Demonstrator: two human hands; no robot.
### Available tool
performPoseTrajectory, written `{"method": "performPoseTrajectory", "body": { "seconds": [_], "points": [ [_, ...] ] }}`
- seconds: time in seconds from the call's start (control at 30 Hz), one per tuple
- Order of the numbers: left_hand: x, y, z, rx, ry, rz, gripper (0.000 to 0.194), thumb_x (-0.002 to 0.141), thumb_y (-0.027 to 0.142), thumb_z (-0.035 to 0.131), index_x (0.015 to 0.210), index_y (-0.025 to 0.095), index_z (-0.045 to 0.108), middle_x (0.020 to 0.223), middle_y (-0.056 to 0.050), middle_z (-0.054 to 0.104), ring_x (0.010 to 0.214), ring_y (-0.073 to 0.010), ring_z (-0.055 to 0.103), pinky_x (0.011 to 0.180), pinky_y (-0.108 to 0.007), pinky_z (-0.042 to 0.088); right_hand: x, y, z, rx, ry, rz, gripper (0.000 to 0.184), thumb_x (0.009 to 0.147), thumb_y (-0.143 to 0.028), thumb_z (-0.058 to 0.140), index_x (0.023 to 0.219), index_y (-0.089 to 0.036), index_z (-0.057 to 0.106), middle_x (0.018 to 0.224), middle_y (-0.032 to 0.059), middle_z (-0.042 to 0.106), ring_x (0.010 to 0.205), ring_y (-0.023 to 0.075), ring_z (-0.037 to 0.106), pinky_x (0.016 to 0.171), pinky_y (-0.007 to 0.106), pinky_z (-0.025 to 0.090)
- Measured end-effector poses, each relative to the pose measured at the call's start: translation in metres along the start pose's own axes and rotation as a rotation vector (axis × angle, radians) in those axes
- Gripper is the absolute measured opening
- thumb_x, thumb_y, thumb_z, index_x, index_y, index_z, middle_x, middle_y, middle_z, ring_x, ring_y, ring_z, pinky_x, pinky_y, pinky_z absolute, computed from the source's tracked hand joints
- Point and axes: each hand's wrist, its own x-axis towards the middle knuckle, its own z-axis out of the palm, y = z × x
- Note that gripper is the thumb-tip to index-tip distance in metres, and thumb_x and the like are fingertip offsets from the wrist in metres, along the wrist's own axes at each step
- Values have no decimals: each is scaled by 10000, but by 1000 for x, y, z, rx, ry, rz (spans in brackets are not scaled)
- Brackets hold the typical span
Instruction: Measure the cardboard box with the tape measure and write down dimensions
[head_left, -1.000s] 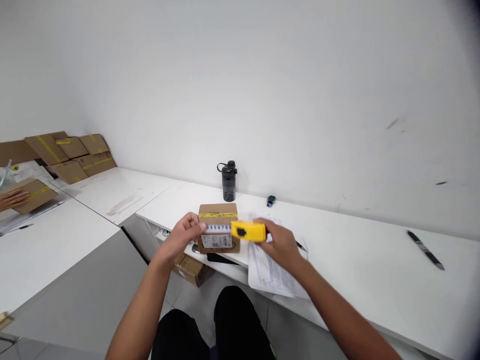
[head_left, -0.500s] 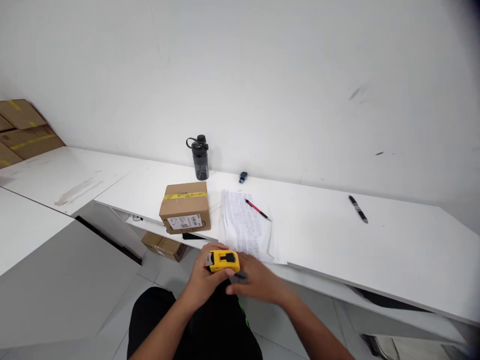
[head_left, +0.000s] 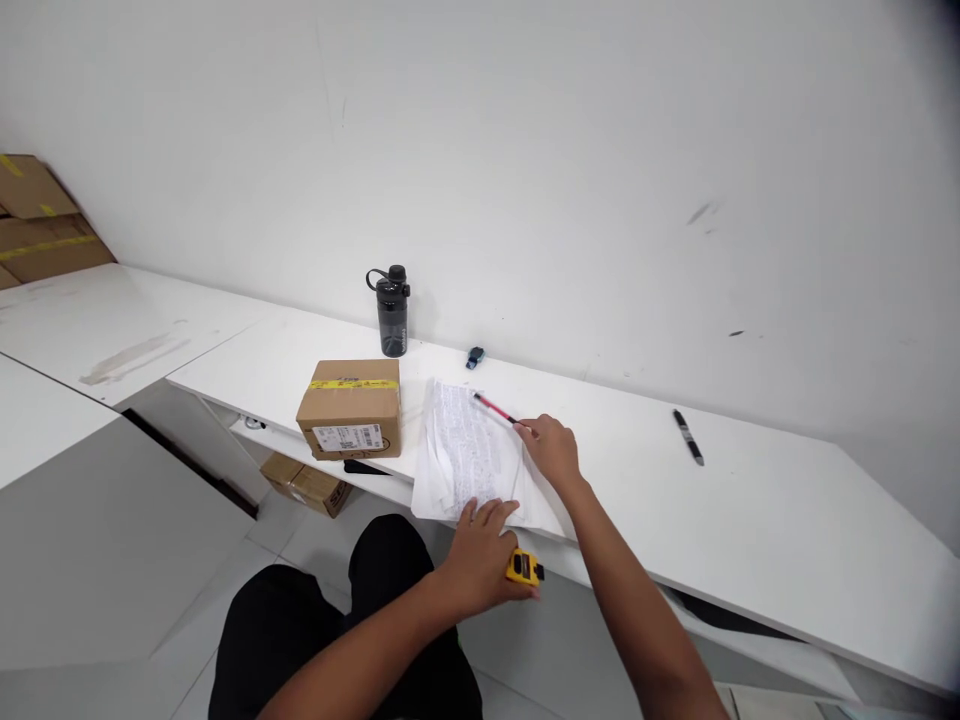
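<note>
My left hand (head_left: 480,555) grips a yellow and black tape measure (head_left: 523,567) between thumb and palm, just off the desk's front edge. Its outstretched fingertips touch the lower edge of the paper sheets (head_left: 465,440), which are covered in small writing. Over the right side of the sheets, my right hand (head_left: 551,452) pinches the tip end of a red and black pen (head_left: 493,406). The pen's other end points up and left over the writing.
A taped cardboard box (head_left: 351,410) sits left of the papers, with a dark water bottle (head_left: 392,315) behind it. Near the wall lies a small dark blue object (head_left: 475,357). A black marker (head_left: 688,437) rests to the right. Another box (head_left: 306,484) is below the desk.
My right hand has left the tape measure and reached up to the pen. My left hand has moved right with the tape measure, its fingers now on the paper's edge. The view has shifted slightly.
</note>
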Motion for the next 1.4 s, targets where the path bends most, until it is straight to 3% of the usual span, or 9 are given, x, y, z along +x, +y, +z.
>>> {"method": "performPoseTrajectory", "body": {
  "seconds": [0.13,0.27,0.37,0.5,0.67,0.87,1.13,1.27,1.4],
  "points": [
    [0,1,3,-31,56,-103,568,637,625,732,950,155,676,1496,-155,361,1350,-364,350,1142,-539,190,-23,-8,6,397,-68,104,429,874,-560,462,1004,-174,598,760,48,689,578,164,563,534,287,442],
    [0,1,-10,-65,14,-133,568,638,617,733,946,142,679,1492,-156,365,1317,-364,377,1082,-503,322,-45,-12,18,667,-201,110,273,799,-472,591,896,-222,539,802,16,678,579,143,548,514,256,434],
    [3,3,-15,8,-64,-87,575,633,625,730,963,155,698,1501,-121,370,1304,-383,374,1062,-517,343,-51,-7,21,610,-171,56,204,829,-422,538,825,-218,547,733,2,634,654,164,576,604,278,462],
    [8,10,-8,233,-212,17,497,658,534,759,1008,185,718,1544,-93,297,1333,-462,296,1068,-665,222,-49,-3,17,563,-152,10,259,881,-414,455,941,-209,602,854,37,658,806,198,621,742,335,490],
    [15,18,-4,314,-285,36,463,617,465,813,986,197,732,1579,-57,208,1325,-518,258,1013,-751,202,-47,-9,13,588,-224,28,321,914,-456,402,912,-205,602,730,16,629,697,179,601,670,312,480],
    [16,17,-10,265,-265,24,442,639,461,801,988,200,729,1583,-48,188,1304,-502,275,1011,-738,225,-44,-12,16,542,-183,98,432,876,-531,459,586,-216,515,577,7,570,579,159,519,569,288,429],
    [16,8,-27,178,-221,46,460,670,518,758,960,163,718,1561,-101,239,1213,-415,437,989,-574,385,-42,-10,17,585,-159,186,430,833,-532,525,548,-211,507,553,0,558,566,155,516,554,277,411],
    [15,8,-24,249,-274,77,457,675,502,759,986,168,729,1507,-111,355,1271,-447,367,1025,-619,320,-42,-9,19,577,-181,168,434,816,-515,544,513,-217,456,521,-16,514,552,148,497,545,275,398],
    [12,10,-17,321,-293,81,449,673,485,766,999,178,736,1515,-108,346,1314,-450,314,1063,-639,249,-43,-10,20,571,-196,147,448,819,-499,540,495,-220,405,500,-28,461,528,135,455,529,271,369]
  ]
}}
